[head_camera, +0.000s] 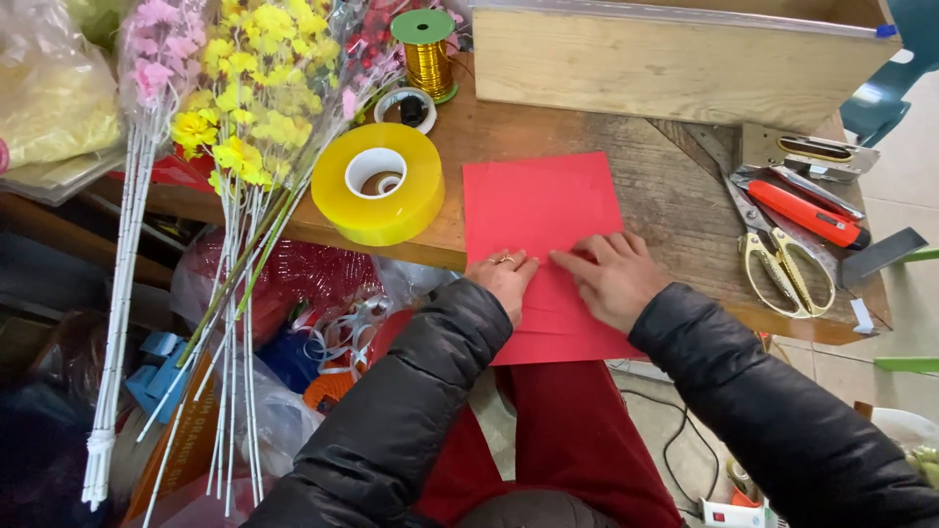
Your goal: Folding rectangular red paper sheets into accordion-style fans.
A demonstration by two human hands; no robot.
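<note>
A sheet of red paper [536, 210] lies on the worn wooden table [665, 186], its near end hanging over the front edge. My left hand [505, 279], with a ring on one finger, presses down on the paper's near part. Beside it my right hand [611, 276] also lies flat on the paper, its index finger pointing left toward the left hand along a fold line. Both sleeves are black and padded.
A big roll of yellow tape [379, 182] sits left of the paper. Gold wire spool [426, 54] and a small tape ring [406, 106] stand behind. Scissors [778, 254], an orange utility knife [807, 213] and a stapler [812, 152] lie right. Artificial flower stems [235, 147] lean at left. A wooden board [675, 59] stands at the back.
</note>
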